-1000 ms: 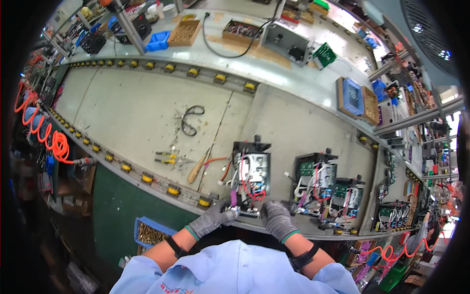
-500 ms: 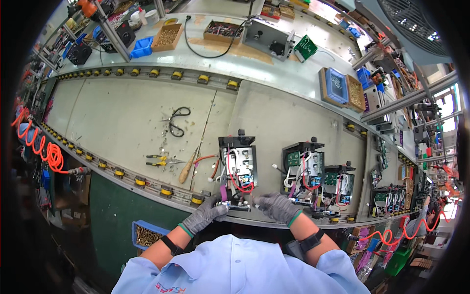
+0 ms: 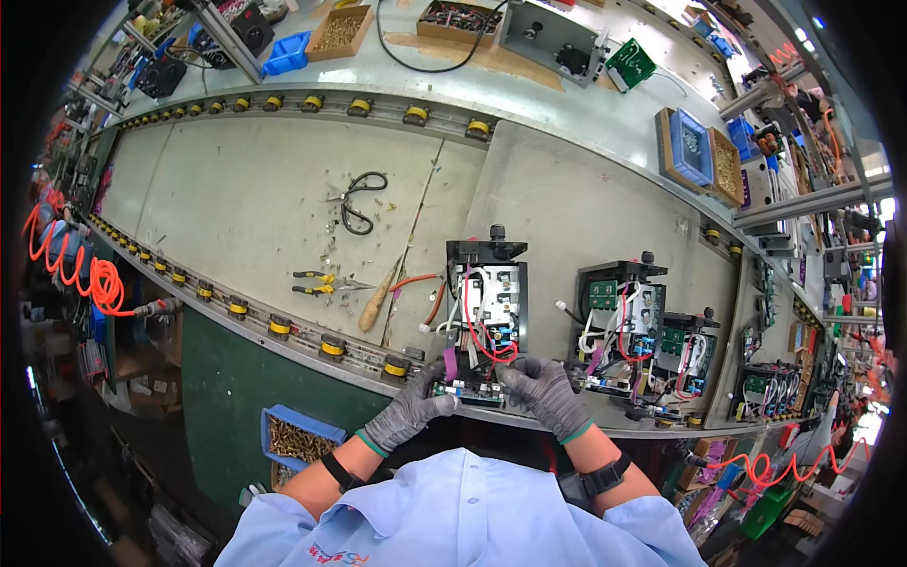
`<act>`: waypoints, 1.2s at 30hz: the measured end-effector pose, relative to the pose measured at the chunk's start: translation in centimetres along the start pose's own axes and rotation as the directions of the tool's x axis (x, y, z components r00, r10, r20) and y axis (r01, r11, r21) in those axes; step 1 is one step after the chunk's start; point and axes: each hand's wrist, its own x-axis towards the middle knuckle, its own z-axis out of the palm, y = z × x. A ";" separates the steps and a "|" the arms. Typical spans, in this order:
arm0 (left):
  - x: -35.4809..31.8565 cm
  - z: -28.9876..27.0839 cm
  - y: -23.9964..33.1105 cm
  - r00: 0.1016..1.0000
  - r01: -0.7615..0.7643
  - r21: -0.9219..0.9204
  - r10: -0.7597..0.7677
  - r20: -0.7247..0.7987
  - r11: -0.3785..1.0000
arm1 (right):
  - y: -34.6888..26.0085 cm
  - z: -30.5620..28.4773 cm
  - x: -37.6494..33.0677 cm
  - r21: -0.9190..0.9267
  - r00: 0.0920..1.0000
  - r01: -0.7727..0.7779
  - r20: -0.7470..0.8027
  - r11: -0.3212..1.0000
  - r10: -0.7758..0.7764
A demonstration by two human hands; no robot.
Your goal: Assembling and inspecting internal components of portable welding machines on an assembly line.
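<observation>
In front of me on the workbench stands an open electronic unit (image 3: 491, 302) in a black frame, with white modules, red and white wires and a purple ribbon cable (image 3: 451, 365). At its near end lies a small circuit board (image 3: 472, 391). My left hand (image 3: 416, 408), in a grey glove, is closed on the board's left edge, thumb toward me. My gloved right hand (image 3: 545, 395) is at the unit's near right corner, fingers bent together close to a red wire (image 3: 499, 355); whatever they pinch is hidden.
To the right stand two similar units (image 3: 619, 326). Left of mine lie a wooden-handled tool (image 3: 374, 308), yellow-black pliers (image 3: 326, 283) and black scissors (image 3: 362, 202) among scraps. Roller rails (image 3: 331, 347) edge the bench. A blue bin of screws (image 3: 300, 437) hangs below the near edge.
My right hand has come in against the unit's near right corner, from a spot apart from it. My left hand stays at the board. The whole view has shifted slightly.
</observation>
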 end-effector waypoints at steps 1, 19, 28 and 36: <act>0.0 0.1 0.1 0.999 -0.045 0.005 0.045 -0.008 0.999 | 0.3 0.1 -0.2 0.025 1.000 -0.011 -0.009 1.000 0.011; 0.4 -0.2 -0.5 0.995 0.096 -0.053 -0.098 -0.027 0.994 | -0.5 -1.8 -0.5 -0.069 0.985 -0.118 0.119 0.991 0.126; 0.4 0.4 -0.4 0.996 0.056 -0.070 -0.061 -0.068 0.996 | 0.9 -0.4 -0.2 -0.306 0.997 0.079 0.020 0.949 -0.077; 0.2 0.5 -0.7 0.996 0.045 -0.126 -0.054 -0.071 0.991 | -0.3 -1.1 -0.1 -0.592 0.917 0.391 0.191 0.704 -0.349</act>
